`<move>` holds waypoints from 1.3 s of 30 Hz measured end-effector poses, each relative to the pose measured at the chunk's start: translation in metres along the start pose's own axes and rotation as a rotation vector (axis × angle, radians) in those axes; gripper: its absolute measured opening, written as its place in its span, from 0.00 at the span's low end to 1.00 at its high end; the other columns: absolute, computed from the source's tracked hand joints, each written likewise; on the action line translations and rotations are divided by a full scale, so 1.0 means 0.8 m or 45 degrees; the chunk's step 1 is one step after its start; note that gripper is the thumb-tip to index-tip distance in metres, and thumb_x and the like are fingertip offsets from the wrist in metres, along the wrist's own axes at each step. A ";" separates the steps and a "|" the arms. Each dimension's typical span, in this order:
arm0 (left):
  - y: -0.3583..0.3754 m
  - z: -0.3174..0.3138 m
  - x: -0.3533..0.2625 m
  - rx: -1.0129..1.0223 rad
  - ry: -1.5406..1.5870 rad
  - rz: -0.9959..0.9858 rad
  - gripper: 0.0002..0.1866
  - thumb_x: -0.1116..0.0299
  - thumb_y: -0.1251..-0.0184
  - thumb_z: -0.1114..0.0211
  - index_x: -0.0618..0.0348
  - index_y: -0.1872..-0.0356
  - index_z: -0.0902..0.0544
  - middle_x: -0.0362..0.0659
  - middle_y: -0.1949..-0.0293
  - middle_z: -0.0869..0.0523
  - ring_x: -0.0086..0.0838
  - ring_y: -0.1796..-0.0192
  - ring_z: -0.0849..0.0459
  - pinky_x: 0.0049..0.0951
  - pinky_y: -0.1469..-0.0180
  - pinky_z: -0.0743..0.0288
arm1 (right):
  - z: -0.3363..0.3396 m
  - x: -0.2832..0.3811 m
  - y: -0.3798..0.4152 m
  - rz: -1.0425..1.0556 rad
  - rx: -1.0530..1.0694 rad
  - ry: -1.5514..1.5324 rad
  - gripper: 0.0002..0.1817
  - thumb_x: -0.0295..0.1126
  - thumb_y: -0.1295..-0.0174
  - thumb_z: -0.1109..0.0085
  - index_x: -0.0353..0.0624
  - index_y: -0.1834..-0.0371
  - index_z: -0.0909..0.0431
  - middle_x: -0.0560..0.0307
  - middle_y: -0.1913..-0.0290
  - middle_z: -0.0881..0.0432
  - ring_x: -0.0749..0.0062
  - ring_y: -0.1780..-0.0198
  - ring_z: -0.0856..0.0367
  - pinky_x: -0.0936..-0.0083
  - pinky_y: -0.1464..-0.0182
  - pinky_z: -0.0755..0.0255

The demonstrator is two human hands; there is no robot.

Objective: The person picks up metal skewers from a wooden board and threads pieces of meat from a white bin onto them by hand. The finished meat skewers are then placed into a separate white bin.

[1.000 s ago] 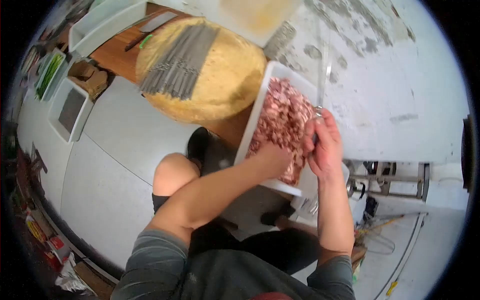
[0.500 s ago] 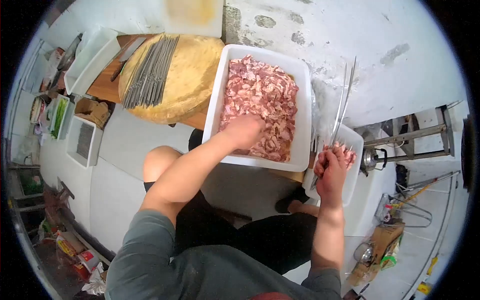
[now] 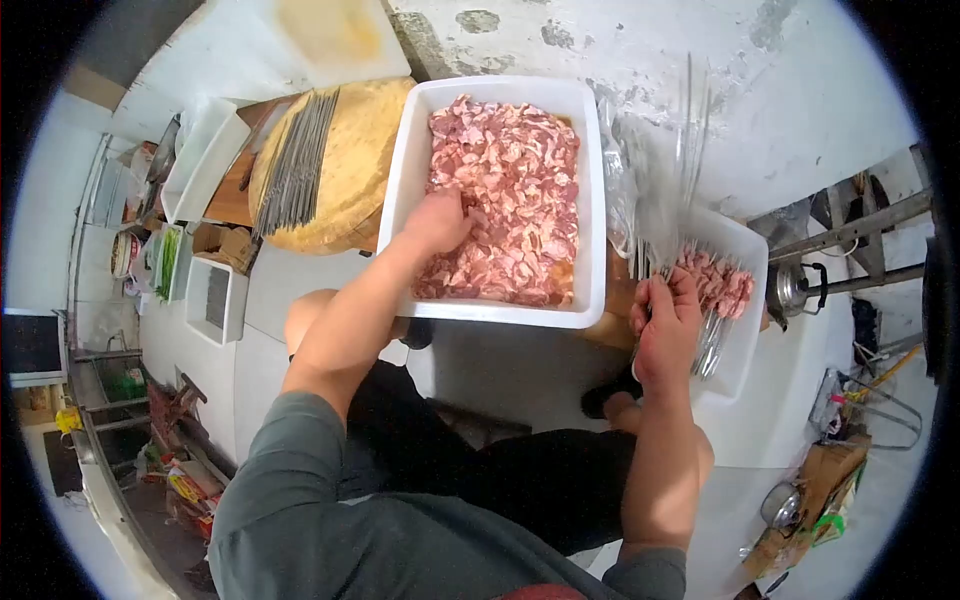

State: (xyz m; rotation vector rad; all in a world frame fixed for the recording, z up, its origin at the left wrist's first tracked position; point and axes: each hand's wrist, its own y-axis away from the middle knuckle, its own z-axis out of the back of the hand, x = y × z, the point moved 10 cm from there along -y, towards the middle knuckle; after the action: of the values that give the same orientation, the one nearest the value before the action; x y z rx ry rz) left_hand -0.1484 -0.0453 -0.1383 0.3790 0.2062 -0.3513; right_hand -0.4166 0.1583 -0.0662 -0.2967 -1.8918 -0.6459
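My left hand [image 3: 440, 222] rests in the white tub [image 3: 398, 215], its curled fingertips pressed among the raw, cut meat [image 3: 515, 200]. The fingertips are partly hidden by the meat. My right hand [image 3: 668, 325] is closed round thin metal skewers [image 3: 690, 150], which point upward and are blurred by motion. It is over the left side of a smaller white tray [image 3: 745, 345]. Beside that hand, several skewers threaded with meat [image 3: 722, 282] lie in the tray.
A bundle of metal skewers [image 3: 298, 160] lies on the round wooden chopping board [image 3: 365, 150] at left. Clear plastic [image 3: 618, 190] hangs between tub and tray. A metal kettle [image 3: 790, 288] stands right of the tray. White containers [image 3: 205, 165] are at far left.
My left hand has shifted left within the meat. My right hand has moved slightly down from the tray's meat, uncovering threaded skewers lying there. The whole view has turned a little.
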 end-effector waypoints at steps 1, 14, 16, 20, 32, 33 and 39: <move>-0.001 -0.013 0.003 0.070 -0.044 0.023 0.19 0.66 0.37 0.39 0.66 0.47 0.23 0.60 0.45 0.22 0.51 0.41 0.23 0.44 0.39 0.28 | -0.001 0.000 0.002 -0.014 0.031 0.019 0.04 0.27 0.29 0.50 0.39 0.55 0.29 0.63 0.72 0.27 0.83 0.76 0.33 0.85 0.76 0.39; 0.031 -0.029 -0.041 0.195 -0.188 -0.209 0.23 0.62 0.40 0.35 0.59 0.44 0.24 0.51 0.46 0.18 0.45 0.39 0.23 0.43 0.38 0.29 | 0.000 0.000 0.011 0.012 0.086 0.131 0.04 0.27 0.30 0.49 0.38 0.58 0.29 0.64 0.74 0.27 0.86 0.77 0.34 0.87 0.77 0.41; 0.032 -0.035 -0.038 0.216 -0.175 -0.244 0.29 0.62 0.41 0.33 0.60 0.39 0.28 0.55 0.43 0.21 0.48 0.39 0.23 0.43 0.37 0.29 | -0.001 0.000 0.006 0.048 0.074 0.123 0.04 0.27 0.30 0.49 0.38 0.58 0.29 0.64 0.75 0.27 0.86 0.78 0.34 0.87 0.77 0.42; 0.027 -0.036 -0.017 0.224 0.025 -0.251 0.36 0.60 0.40 0.32 0.61 0.32 0.33 0.60 0.40 0.22 0.51 0.40 0.22 0.42 0.37 0.28 | -0.007 0.004 0.006 0.076 0.072 0.161 0.05 0.27 0.31 0.49 0.38 0.57 0.28 0.65 0.74 0.27 0.87 0.78 0.34 0.87 0.77 0.42; 0.062 -0.046 -0.001 0.544 -0.288 0.141 0.30 0.46 0.49 0.29 0.70 0.65 0.14 0.56 0.63 0.11 0.45 0.61 0.12 0.38 0.56 0.18 | -0.015 0.023 0.012 0.105 0.177 0.012 0.05 0.28 0.31 0.49 0.39 0.57 0.26 0.67 0.73 0.27 0.88 0.77 0.35 0.87 0.76 0.42; 0.061 -0.050 -0.003 0.546 -0.294 0.144 0.30 0.46 0.50 0.29 0.71 0.64 0.15 0.56 0.62 0.12 0.45 0.61 0.12 0.38 0.56 0.18 | -0.015 0.026 0.014 0.098 0.174 0.006 0.05 0.29 0.31 0.49 0.39 0.57 0.26 0.67 0.74 0.27 0.88 0.77 0.35 0.87 0.76 0.42; 0.041 -0.071 0.004 0.397 -0.439 0.007 0.40 0.48 0.59 0.20 0.75 0.54 0.21 0.59 0.57 0.13 0.47 0.54 0.13 0.38 0.52 0.19 | -0.010 0.041 0.026 0.106 0.217 -0.048 0.06 0.29 0.30 0.49 0.40 0.58 0.26 0.67 0.74 0.27 0.87 0.77 0.35 0.87 0.77 0.42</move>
State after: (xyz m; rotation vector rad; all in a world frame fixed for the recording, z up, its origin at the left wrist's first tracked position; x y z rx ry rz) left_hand -0.1406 0.0047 -0.1802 0.6184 -0.1899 -0.4385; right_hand -0.4134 0.1676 -0.0281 -0.2780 -1.9459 -0.4232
